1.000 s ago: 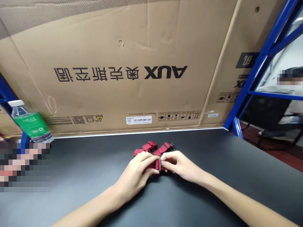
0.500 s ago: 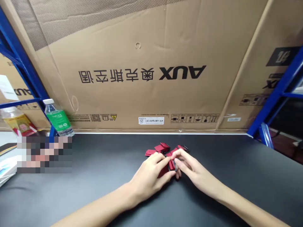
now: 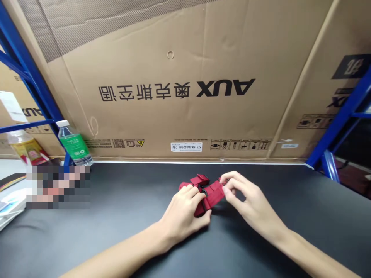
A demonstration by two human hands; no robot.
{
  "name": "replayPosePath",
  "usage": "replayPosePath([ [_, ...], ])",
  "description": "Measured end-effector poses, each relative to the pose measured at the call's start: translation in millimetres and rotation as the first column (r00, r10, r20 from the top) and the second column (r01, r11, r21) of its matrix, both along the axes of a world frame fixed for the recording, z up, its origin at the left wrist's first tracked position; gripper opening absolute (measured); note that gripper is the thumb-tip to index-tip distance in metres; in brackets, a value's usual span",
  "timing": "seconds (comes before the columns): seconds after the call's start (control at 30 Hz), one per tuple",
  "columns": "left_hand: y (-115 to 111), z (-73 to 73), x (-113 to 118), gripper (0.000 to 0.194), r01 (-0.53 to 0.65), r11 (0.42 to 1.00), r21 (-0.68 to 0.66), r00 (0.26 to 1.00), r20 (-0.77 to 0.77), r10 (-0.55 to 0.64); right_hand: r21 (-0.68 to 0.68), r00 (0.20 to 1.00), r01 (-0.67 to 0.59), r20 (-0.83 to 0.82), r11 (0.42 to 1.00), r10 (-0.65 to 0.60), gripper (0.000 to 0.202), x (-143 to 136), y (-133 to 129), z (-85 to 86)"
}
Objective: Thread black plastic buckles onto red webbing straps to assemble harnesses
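A folded bundle of red strap [image 3: 215, 195] with dark buckles lies on the black table, between my two hands. My left hand [image 3: 185, 210] rests over its left part, fingers wrapped on the strap and thumb at its near edge. Thumb and fingertips of my right hand [image 3: 246, 197] pinch the flat strap end at the right and hold it out from the bundle. A red loop [image 3: 199, 179] shows behind my left fingers. Part of the bundle is hidden under my left hand.
Behind the black table [image 3: 121, 231] stands a large cardboard box [image 3: 185, 119]. At the left are a green-labelled bottle [image 3: 75, 146], a yellow-labelled bottle [image 3: 29, 148] and a blurred patch. Blue frame posts [image 3: 339, 123] flank the box.
My right hand has moved right, drawing out a flat length of red strap from the buckle area. My left hand stays on the bundle. The view has shifted slightly.
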State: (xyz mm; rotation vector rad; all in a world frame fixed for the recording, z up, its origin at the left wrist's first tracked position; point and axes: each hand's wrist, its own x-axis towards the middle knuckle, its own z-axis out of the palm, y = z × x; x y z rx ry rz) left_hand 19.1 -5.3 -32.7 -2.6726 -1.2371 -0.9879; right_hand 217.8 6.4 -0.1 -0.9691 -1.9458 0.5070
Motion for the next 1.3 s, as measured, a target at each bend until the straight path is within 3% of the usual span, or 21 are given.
replayPosePath([
  [0.07, 0, 1.2, 0, 0.010, 0.005, 1.000, -0.019, 1.000, -0.012, -0.006, -0.078, 0.994, -0.005, -0.113, 0.997, -0.004, 0.038, 2, 2, 2.5],
  [0.13, -1, 2.9, -1, 0.011, 0.026, 0.999, -0.030, 0.999, -0.025, -0.027, -0.236, 0.974, -0.129, -0.213, 0.963, 0.078, 0.038, 1, 3, -0.4],
  [0.23, -2, 4.4, 0, 0.010, 0.044, 0.998, -0.051, 0.998, -0.044, -0.047, -0.432, 0.916, -0.382, -0.291, 0.817, 0.275, 0.048, -4, 1, -11.0],
  [0.3, -2, 4.3, -1, 0.008, 0.047, 0.997, -0.068, 0.996, -0.071, -0.052, -0.475, 0.900, -0.433, -0.273, 0.766, 0.339, 0.051, -7, -1, -16.3],
  [0.47, 1, 2.4, -2, 0.013, 0.045, 0.993, -0.113, 0.993, -0.100, -0.057, -0.456, 0.962, -0.273, -0.145, 0.847, 0.232, 0.044, -10, 0, -16.4],
  [0.57, 3, 2.6, -4, 0.022, 0.066, 0.976, -0.208, 0.997, -0.030, -0.074, -0.463, 0.973, -0.227, -0.142, 0.857, 0.180, 0.041, -10, 3, -17.1],
  [0.73, 5, 5.5, -5, 0.026, 0.184, 0.909, -0.373, 0.971, 0.210, -0.110, -0.496, 0.973, -0.227, -0.149, 0.838, 0.176, 0.043, -8, 8, -20.0],
  [0.87, 5, 8.5, -4, 0.026, 0.231, 0.861, -0.453, 0.949, 0.301, -0.096, -0.530, 0.970, -0.237, -0.174, 0.814, 0.169, 0.045, -6, 9, -19.9],
  [1.13, 3, 12.3, -4, 0.023, 0.202, 0.886, -0.417, 0.939, 0.339, -0.055, -0.535, 0.964, -0.256, -0.207, 0.805, 0.169, 0.046, -6, 8, -16.7],
  [1.3, 4, 13.6, -5, 0.023, 0.218, 0.893, -0.393, 0.943, 0.322, -0.088, -0.582, 0.954, -0.286, -0.244, 0.761, 0.172, 0.051, -8, 7, -20.6],
])
